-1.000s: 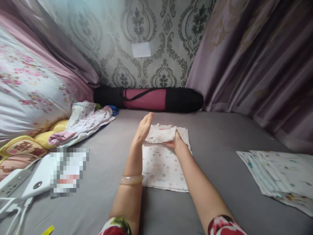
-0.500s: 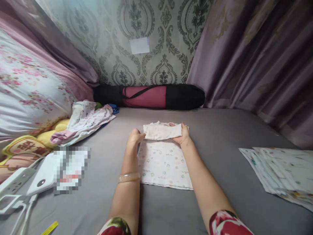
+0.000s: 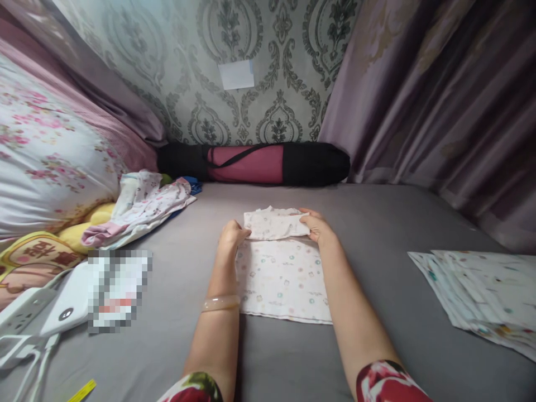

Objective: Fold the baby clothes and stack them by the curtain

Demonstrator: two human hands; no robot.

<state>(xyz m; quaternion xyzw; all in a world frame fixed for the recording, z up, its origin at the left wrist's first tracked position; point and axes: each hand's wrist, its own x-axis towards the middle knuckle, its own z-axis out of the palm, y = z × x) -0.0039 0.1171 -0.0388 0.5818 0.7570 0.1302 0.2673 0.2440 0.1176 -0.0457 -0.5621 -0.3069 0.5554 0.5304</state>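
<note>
A white cloth (image 3: pixel 282 282) with small printed motifs lies on the grey sheet in front of me, its far part folded over toward me. My left hand (image 3: pixel 234 231) pinches the left end of the folded part between thumb and fingers. At the right end, my right hand (image 3: pixel 315 223) grips the same fold, its thumb on top and some fingers behind the cloth. The fold is slightly raised over the flat lower part. A pale bangle (image 3: pixel 220 303) circles my left forearm.
Folded printed cloths (image 3: pixel 486 296) lie at the right. At the left are crumpled clothes (image 3: pixel 146 209), a floral pillow (image 3: pixel 50 156), a power strip (image 3: pixel 25 312), a white device (image 3: pixel 73 296) and cables. A black and pink bag (image 3: pixel 247 163) lies along the wall.
My right hand has shifted its grip on the right end of the fold, its thumb now over the cloth. My left hand stays at the left end. The view has moved slightly.
</note>
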